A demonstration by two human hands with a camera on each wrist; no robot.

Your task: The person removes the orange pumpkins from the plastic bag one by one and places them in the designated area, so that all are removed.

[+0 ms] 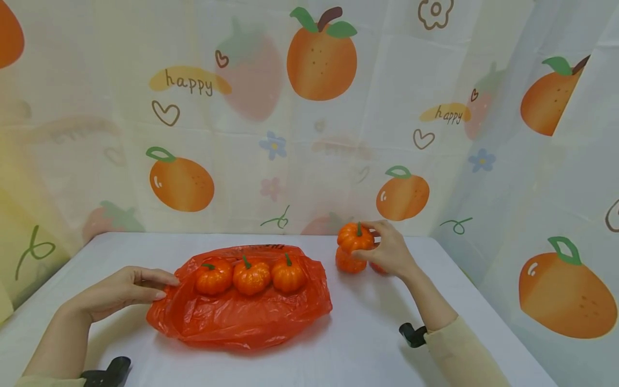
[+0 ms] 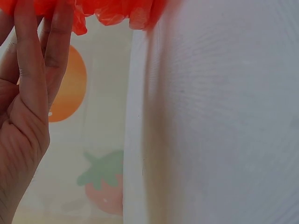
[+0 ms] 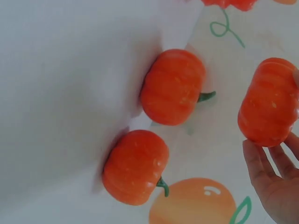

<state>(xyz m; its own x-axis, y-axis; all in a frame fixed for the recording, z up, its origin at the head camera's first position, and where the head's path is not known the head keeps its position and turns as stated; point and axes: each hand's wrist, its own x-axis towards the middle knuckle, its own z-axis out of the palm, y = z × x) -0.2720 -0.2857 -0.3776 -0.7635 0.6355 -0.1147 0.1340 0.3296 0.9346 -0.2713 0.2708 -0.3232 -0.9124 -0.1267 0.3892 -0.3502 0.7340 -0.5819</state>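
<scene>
A red plastic bag [image 1: 242,325] lies on the table with its mouth spread, and three small orange pumpkins with green stems, left [image 1: 214,276], middle [image 1: 252,278] and right [image 1: 288,275], sit in it in a row. My left hand [image 1: 121,290] pinches the bag's left edge between thumb and fingers. To the right of the bag, my right hand [image 1: 393,251] holds another small pumpkin [image 3: 268,102] raised by its sides, stem up. Below it stand two more pumpkins, one [image 3: 173,87] in plain sight and another [image 3: 135,168] mostly hidden behind the hand in the head view.
A white table [image 1: 367,344] carries everything. Behind it and along the sides hangs a curtain [image 1: 251,177] printed with fruit. Dark straps with camera mounts [image 1: 413,335] sit at both wrists.
</scene>
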